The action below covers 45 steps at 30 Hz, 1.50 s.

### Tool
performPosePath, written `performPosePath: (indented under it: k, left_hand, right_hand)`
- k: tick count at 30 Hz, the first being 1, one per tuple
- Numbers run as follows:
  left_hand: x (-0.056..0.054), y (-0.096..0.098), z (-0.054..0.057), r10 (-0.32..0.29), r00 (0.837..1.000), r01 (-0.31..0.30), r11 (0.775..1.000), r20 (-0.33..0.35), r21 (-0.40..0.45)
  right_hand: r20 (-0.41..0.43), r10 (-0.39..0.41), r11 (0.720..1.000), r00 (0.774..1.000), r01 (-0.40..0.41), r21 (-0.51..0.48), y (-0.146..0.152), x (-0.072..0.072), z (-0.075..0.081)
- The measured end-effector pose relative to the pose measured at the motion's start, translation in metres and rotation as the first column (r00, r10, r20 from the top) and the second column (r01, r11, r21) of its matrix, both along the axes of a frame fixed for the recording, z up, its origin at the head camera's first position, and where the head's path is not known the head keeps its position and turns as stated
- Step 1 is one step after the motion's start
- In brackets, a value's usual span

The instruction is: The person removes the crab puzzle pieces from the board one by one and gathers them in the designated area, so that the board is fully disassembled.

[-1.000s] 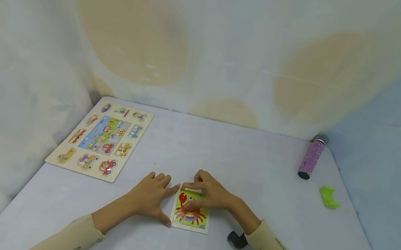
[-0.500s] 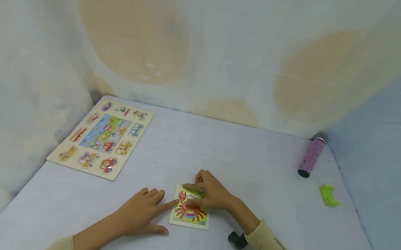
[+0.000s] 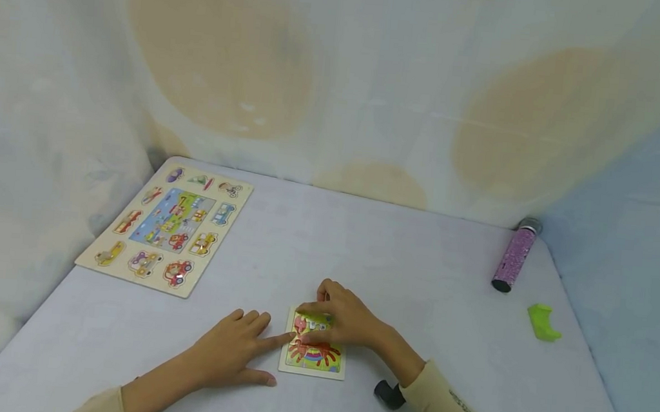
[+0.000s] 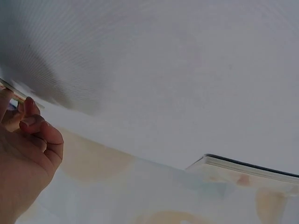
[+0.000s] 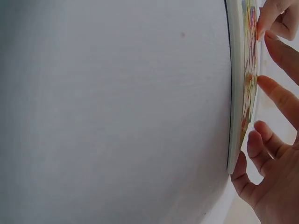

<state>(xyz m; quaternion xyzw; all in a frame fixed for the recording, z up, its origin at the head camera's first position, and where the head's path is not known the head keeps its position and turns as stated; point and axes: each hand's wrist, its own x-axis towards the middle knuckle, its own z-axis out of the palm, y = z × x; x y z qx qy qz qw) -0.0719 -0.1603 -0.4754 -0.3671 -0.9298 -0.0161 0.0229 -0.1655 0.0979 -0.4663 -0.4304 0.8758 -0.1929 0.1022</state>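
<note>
A small framed jigsaw puzzle (image 3: 312, 372) with a red crab picture lies flat on the table, near its front middle. My left hand (image 3: 231, 353) is at its left, the outstretched index finger touching the crab picture near the left side and the thumb apart from the frame. In the left wrist view the other fingers (image 4: 49, 135) of this hand are bent. My right hand (image 3: 350, 317) reaches over from the right, thumb and index fingertip resting on the crab picture and covering part of it. Seen edge-on in the right wrist view, the puzzle (image 5: 237, 93) has its pieces slightly uneven in the frame.
A larger wooden vehicle puzzle board (image 3: 110, 265) lies at the back left. At the right are a glittery purple microphone-shaped toy (image 3: 514, 256) and a bright green piece (image 3: 542, 323). A black object (image 3: 388, 395) sits beside the right sleeve, partly hidden. Cloth walls (image 3: 373, 106) border the table.
My left hand has moved down and left: its thumb has left the puzzle's lower left corner, and its index finger now touches the picture. My right hand has stayed almost in place.
</note>
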Motion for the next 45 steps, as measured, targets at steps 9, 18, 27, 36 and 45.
performPosePath:
  k: [9, 18, 27, 36, 45]
  left_hand:
    - [-0.002, 0.001, 0.000, 0.015, 1.000, -0.015, 1.000, 0.024, 0.000]
    - [-0.003, 0.002, -0.001, 0.002, 1.000, -0.001, 1.000, -0.004, 0.021]
    - [-0.016, -0.004, 0.014, 0.015, 0.995, -0.024, 0.996, 0.099, 0.091]
    - [-0.026, -0.004, 0.007, 0.110, 0.992, -0.116, 0.987, 0.065, 0.112]
    - [-0.028, 0.006, 0.001, 0.148, 0.979, -0.160, 0.984, 0.138, 0.080]
  right_hand:
    - [0.089, -0.028, 0.998, 0.996, 0.032, -0.048, 0.001, 0.000, 0.006]
    - [0.060, -0.011, 0.998, 0.998, 0.015, -0.060, 0.000, 0.003, 0.002]
    - [0.100, -0.091, 0.995, 0.991, 0.096, -0.041, -0.001, 0.003, 0.001]
    - [-0.024, -0.106, 0.993, 0.994, 0.105, -0.057, -0.005, 0.004, -0.012]
    - [-0.069, -0.122, 0.989, 0.990, 0.115, -0.097, -0.008, 0.007, -0.011]
